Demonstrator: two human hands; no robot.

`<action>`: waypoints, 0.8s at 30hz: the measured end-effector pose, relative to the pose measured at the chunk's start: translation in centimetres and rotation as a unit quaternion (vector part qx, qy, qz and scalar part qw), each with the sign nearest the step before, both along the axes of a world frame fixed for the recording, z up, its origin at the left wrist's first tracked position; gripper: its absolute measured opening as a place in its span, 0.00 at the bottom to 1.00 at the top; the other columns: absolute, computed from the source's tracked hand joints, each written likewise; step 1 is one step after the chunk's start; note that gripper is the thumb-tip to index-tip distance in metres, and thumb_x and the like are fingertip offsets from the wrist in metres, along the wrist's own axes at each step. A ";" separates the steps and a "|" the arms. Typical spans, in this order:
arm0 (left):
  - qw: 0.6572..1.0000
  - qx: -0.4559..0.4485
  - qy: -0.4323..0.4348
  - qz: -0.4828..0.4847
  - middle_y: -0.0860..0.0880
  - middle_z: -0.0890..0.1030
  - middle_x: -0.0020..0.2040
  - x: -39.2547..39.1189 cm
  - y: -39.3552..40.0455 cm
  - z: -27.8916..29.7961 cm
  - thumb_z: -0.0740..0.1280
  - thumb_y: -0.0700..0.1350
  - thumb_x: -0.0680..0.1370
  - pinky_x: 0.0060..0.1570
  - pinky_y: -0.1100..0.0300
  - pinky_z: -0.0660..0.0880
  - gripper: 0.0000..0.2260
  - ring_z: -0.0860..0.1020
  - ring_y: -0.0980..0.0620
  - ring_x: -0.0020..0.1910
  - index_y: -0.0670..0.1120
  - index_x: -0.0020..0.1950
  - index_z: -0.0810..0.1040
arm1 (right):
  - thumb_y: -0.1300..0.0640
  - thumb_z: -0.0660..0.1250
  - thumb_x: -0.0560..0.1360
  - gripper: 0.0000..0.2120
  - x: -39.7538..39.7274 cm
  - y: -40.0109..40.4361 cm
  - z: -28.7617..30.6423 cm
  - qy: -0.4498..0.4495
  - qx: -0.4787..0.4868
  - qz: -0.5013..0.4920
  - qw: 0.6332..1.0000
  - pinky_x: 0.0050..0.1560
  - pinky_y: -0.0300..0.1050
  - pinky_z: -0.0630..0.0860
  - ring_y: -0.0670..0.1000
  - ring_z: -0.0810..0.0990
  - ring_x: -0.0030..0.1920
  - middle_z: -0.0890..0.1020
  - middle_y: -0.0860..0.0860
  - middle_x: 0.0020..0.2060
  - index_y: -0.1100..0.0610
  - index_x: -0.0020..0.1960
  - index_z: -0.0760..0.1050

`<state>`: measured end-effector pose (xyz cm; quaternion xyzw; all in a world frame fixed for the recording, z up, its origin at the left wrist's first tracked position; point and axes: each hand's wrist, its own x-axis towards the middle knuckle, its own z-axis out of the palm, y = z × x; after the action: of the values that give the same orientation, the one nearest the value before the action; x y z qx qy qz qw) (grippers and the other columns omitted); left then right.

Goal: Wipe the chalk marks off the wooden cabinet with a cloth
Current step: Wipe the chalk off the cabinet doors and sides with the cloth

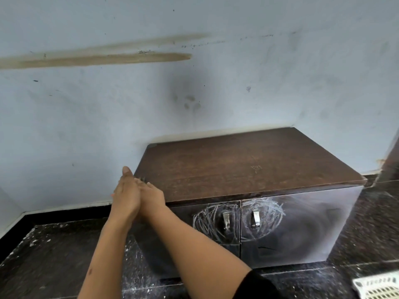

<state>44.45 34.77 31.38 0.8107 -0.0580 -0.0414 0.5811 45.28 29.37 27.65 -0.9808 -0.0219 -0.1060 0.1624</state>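
We saw a low wooden cabinet standing on a dark speckled floor, its back against a pale blue wall. The wall carried two long brownish streaks high on the left and a dark smudge above the cabinet. The cabinet had a bare brown top and two dark doors, each with a small metal handle near the centre seam. White chalk marks lay around the handles: loose looping scribbles on the left door and a denser, smeared patch on the right door. The rest of the right door looked hazy.

Both hands were raised together in front of the cabinet's front left corner. The left hand and the right hand were pressed side by side, touching each other along their length, with the fingers fairly straight and pointing away from us towards the wall. The left fingertips reached just past the corner of the top. We could see nothing gripped in either hand, though the palms faced each other and what lay between them was hidden. We could not find a cloth anywhere in view. A dark sleeve covered the right upper arm, and the corner of a white plastic basket showed at the bottom right on the floor.
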 end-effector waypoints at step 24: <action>0.844 0.417 -0.227 -0.250 0.46 0.45 0.78 -10.1 -8.2 -4.3 0.41 0.55 0.82 0.72 0.51 0.35 0.27 0.42 0.50 0.76 0.42 0.77 0.47 | 0.65 0.61 0.76 0.21 -23.6 -25.1 -2.5 -0.147 0.003 -0.501 0.853 0.65 0.56 0.60 0.58 0.65 0.70 0.70 0.56 0.69 0.56 0.68 0.71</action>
<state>34.33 26.53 27.08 0.9213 -0.3661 -0.0202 0.1292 21.73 4.27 25.13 -0.8314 0.4492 -0.3157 0.0853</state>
